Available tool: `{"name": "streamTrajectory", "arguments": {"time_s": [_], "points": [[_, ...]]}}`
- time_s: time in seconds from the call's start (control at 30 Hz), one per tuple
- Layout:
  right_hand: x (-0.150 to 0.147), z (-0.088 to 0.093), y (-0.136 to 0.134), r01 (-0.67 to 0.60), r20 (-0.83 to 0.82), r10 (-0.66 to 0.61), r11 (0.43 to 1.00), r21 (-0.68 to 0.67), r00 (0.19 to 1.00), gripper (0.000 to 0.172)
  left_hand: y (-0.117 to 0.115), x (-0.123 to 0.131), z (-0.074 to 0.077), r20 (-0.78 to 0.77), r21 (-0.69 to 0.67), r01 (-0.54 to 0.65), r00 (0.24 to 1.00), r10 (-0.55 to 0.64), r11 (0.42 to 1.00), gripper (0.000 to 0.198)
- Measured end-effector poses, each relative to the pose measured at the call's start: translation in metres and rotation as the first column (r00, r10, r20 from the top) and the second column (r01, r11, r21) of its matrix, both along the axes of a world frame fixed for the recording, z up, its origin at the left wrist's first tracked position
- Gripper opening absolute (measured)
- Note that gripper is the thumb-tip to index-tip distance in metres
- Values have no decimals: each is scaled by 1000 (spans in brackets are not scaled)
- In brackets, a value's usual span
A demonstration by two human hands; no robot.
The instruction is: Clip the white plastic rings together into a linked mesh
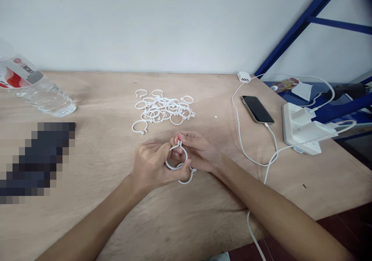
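White plastic rings [179, 144] sit between the left hand [155, 166] and right hand [197, 151], both pinching one ring tightly near its top, a second ring [186, 181] touching beneath. Further out, a loose heap of rings [162, 108] lies on the plywood table [101, 230].

A white plastic open ring [186, 155] is standing upright, pinched between the left hand [152, 166] and right hand [200, 152], a second ring [185, 181] is hanging beneath it, and a heap of matching rings [164, 108] is lying tangled on the table [116, 168].
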State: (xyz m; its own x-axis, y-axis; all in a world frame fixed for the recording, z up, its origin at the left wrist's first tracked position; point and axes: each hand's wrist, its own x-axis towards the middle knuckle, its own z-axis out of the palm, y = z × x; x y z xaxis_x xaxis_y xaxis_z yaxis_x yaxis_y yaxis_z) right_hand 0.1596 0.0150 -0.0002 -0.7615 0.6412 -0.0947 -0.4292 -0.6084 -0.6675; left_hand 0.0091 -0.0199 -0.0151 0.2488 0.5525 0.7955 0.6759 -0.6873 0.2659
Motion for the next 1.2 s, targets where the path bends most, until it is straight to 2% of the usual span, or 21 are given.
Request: {"name": "streamTrajectory", "arguments": {"time_s": [0.33,0.5,0.63,0.93,1.2], "points": [[-3,2,-3,50,14,-50,999,11,999,23,-2,2,4,7,0,-9,1000,9,1000,27],[-6,5,-5,85,33,-85,996,9,996,24,-2,3,7,39,-46,31,999,-29,998,22],[-8,5,-6,123,44,-123,992,-5,991,24,-2,3,7,83,-74,19,996,-13,997,23],[-5,4,-3,76,-1,-77,994,-83,997,20,0,0,4,45,-90,-71,996,75,993,30],[-7,3,-4,76,14,-75,992,-98,997,20,-1,1,5,42,-102,-59,997,63,993,29]]}}
